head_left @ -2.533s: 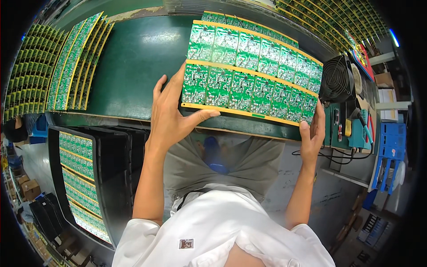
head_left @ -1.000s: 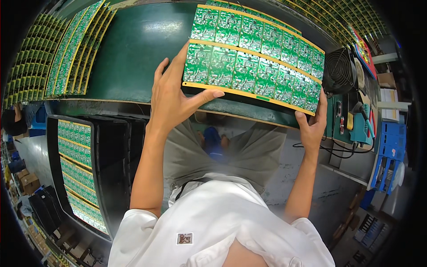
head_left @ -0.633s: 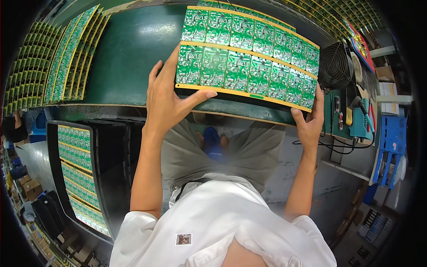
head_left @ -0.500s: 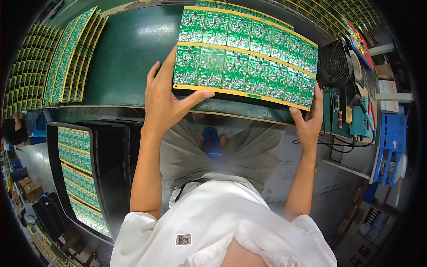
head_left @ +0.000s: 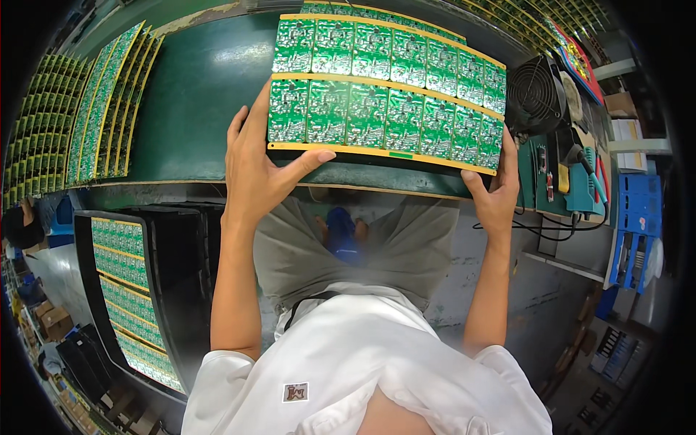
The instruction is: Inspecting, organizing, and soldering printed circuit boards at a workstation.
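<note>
A green circuit board panel [head_left: 384, 109] with yellow edge strips is held up over the front of the green workbench [head_left: 203, 80]. Two rows of identical small boards make it up, solder side toward me. My left hand [head_left: 257, 159] grips its left end, thumb along the lower yellow strip and fingers behind. At the right end my right hand [head_left: 496, 185] is closed on the lower corner, thumb on the near edge. Fingers behind the panel are partly hidden. Another panel [head_left: 333, 9] shows just beyond its far edge.
Several panels [head_left: 101, 109] stand on edge at the bench's left. A black fan [head_left: 535, 94] stands right of the held panel, near a teal soldering station [head_left: 583, 196] with cables. Below left, a black rack [head_left: 161, 290] holds more panels. A blue stool [head_left: 344, 232] shows between my legs.
The panel and both hands have shifted slightly left in the picture, along with the surroundings. My grip on the panel looks the same.
</note>
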`<state>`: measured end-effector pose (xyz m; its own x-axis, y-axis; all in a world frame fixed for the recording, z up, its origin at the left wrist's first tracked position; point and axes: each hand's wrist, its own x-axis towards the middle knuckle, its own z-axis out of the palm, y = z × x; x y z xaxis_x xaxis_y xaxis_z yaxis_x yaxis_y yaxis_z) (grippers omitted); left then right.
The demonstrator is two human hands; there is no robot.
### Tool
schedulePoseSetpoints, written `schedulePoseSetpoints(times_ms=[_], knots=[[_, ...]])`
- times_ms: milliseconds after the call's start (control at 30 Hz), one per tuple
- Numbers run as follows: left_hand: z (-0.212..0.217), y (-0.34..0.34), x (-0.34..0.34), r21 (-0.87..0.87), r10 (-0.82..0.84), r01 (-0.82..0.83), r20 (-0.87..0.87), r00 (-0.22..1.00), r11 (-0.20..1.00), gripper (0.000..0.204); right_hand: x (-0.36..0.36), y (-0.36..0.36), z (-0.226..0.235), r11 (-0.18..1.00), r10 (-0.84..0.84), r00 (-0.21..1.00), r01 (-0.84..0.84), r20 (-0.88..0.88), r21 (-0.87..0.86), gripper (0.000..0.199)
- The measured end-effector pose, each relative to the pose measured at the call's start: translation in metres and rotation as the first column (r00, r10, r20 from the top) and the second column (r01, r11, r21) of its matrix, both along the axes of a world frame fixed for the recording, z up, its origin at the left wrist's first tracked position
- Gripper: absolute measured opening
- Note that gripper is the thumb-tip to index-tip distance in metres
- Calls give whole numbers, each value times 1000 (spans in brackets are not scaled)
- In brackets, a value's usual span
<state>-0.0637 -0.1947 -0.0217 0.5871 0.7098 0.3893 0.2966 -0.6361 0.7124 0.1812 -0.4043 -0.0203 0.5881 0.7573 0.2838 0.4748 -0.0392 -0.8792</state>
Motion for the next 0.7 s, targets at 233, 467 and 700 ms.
schedulePoseSetpoints(times_ms=[233,467,700], knots=[[-2,2,2,48,1,-4,53,999,999,86,-2,3,2,999,-27,1000,27,-8,37,77],[-2,2,2,15,-30,30,59,998,999,84,-1,2,1,999,-19,1000,20,-7,37,79],[-3,2,1,17,-59,58,69,996,998,82,-2,2,2,999,-16,1000,16,2,40,79]])
